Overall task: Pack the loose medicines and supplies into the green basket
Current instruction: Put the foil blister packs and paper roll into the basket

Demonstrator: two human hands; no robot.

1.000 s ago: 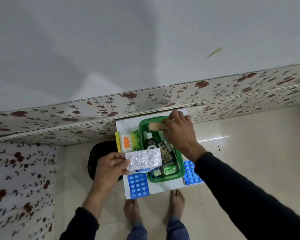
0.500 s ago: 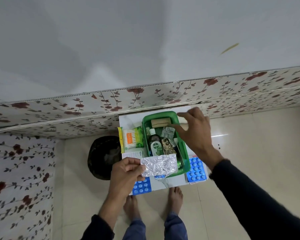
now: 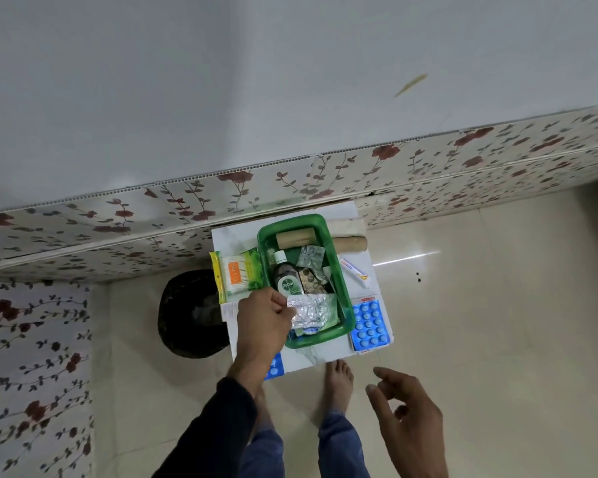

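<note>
Foil blister strip (image 3: pixel 311 313), light, crinkly and easily bent, hangs over the near end of the green basket (image 3: pixel 339 270), its left edge pinched in the left hand (image 3: pixel 268 313); right hand (image 3: pixel 406 414) hovers slack, holding nothing.

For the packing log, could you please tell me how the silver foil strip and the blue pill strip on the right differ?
The silver strip is pinched in the left hand over the green basket; the blue strip lies loose on the white board, outside the basket. The silver strip looks crinkled and shows plain foil; the blue strip lies flat, showing rows of round pills. Both are blister strips.
</note>
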